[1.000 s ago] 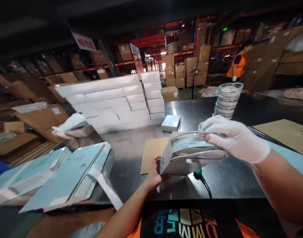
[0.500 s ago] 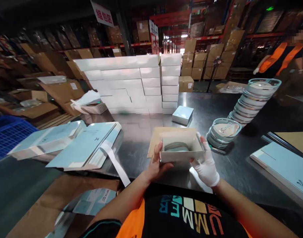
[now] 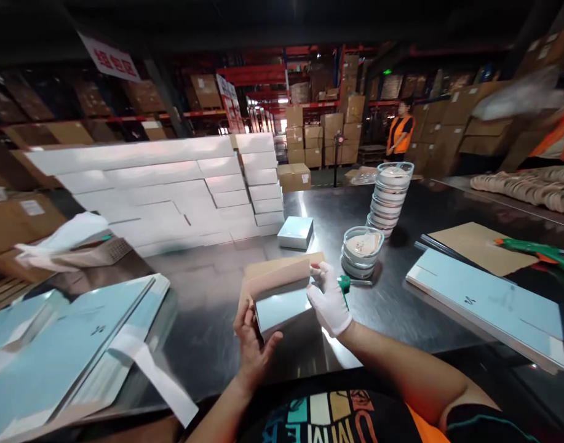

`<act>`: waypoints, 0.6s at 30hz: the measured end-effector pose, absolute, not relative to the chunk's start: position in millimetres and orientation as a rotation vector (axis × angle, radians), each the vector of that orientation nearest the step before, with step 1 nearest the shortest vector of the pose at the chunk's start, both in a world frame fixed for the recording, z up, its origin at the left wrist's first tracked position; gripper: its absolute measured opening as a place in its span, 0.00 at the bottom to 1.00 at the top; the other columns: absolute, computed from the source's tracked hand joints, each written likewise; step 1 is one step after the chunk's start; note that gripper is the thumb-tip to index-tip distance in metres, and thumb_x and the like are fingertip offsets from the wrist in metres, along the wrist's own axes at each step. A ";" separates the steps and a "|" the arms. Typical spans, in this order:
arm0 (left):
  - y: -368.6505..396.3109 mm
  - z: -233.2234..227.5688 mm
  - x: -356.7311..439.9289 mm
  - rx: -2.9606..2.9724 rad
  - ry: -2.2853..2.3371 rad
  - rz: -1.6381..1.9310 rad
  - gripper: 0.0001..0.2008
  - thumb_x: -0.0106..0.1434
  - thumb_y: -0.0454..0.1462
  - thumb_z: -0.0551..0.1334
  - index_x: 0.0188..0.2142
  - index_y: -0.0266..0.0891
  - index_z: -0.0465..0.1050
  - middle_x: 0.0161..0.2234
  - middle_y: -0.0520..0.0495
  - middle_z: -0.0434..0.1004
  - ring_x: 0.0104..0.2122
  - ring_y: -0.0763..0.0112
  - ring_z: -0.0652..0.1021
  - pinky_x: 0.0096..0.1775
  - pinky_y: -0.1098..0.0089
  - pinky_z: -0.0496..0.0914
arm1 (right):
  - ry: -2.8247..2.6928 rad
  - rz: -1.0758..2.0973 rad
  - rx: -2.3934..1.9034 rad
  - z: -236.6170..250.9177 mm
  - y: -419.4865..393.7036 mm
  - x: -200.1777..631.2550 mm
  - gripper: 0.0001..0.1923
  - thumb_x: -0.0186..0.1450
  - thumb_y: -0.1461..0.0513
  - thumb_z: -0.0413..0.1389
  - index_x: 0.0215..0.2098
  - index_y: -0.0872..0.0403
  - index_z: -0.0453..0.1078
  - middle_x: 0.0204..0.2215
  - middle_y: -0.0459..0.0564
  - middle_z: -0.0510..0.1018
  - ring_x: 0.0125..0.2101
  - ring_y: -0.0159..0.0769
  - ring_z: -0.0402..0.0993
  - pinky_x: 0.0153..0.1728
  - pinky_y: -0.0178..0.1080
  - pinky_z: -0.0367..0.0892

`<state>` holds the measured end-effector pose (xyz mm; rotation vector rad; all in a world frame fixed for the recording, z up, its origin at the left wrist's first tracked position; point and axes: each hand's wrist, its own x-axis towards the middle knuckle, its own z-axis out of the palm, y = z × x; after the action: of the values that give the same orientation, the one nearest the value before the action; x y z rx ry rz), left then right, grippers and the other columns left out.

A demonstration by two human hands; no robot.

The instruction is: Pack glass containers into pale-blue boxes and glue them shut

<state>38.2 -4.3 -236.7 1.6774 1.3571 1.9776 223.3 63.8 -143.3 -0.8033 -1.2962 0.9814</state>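
In front of me, a small pale-blue box (image 3: 284,309) sits between both hands, tilted above the metal table. My left hand (image 3: 253,347) is bare, its fingers against the box's left end and the thumb low at the front. A white glove covers most of my right hand (image 3: 330,301), which grips the right end with fingertips near the top edge. Tan board (image 3: 277,271) shows just behind the box; whether it joins the box I cannot tell. What is inside the box is hidden. Beyond my right hand lies a green-handled tool (image 3: 344,283) with a metal rod.
White boxes (image 3: 162,197) form a wall at the back left, near a small closed box (image 3: 295,232). Stacked glass dishes (image 3: 362,249) stand to the right. Flat blue boards (image 3: 489,301), a green-orange glue gun (image 3: 535,249) and blue folders (image 3: 88,338) flank me. A person (image 3: 400,134) stands far off.
The box has turned: its open side with a round item inside faced me before, and now a pale-blue face shows. My view has swung right. Both hands stay on the box.
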 end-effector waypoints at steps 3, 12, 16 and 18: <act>-2.7 -234.2 31.0 1.855 1.391 1.903 0.32 0.66 0.55 0.72 0.64 0.48 0.70 0.60 0.38 0.76 0.65 0.47 0.75 0.63 0.51 0.73 | -1.365 0.958 -0.745 -141.1 63.5 230.8 0.26 0.63 0.63 0.57 0.60 0.46 0.65 0.49 0.51 0.83 0.42 0.38 0.81 0.46 0.42 0.78; 2.7 -223.3 16.7 1.870 1.456 1.896 0.30 0.64 0.59 0.71 0.57 0.45 0.74 0.51 0.41 0.79 0.54 0.50 0.81 0.56 0.53 0.76 | -1.833 0.588 -1.607 -138.2 92.8 299.6 0.15 0.65 0.56 0.65 0.46 0.57 0.78 0.47 0.66 0.84 0.54 0.63 0.80 0.57 0.57 0.72; 7.3 -205.3 21.3 1.663 1.372 1.899 0.37 0.56 0.66 0.73 0.52 0.44 0.75 0.47 0.43 0.79 0.47 0.54 0.81 0.50 0.57 0.76 | -1.866 0.682 -1.869 -157.3 97.3 313.2 0.31 0.57 0.57 0.72 0.56 0.59 0.75 0.43 0.67 0.85 0.46 0.62 0.84 0.50 0.54 0.75; 9.8 -191.3 21.6 1.494 1.333 1.916 0.39 0.53 0.68 0.74 0.51 0.43 0.74 0.45 0.44 0.78 0.45 0.55 0.81 0.48 0.59 0.76 | -1.863 0.734 -1.891 -161.8 97.5 320.0 0.39 0.55 0.55 0.74 0.62 0.56 0.72 0.46 0.64 0.86 0.46 0.58 0.84 0.47 0.48 0.76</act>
<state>21.6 9.8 -191.3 1.4939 1.3334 1.9157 320.0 97.5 -161.8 -1.8907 -1.8628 0.7337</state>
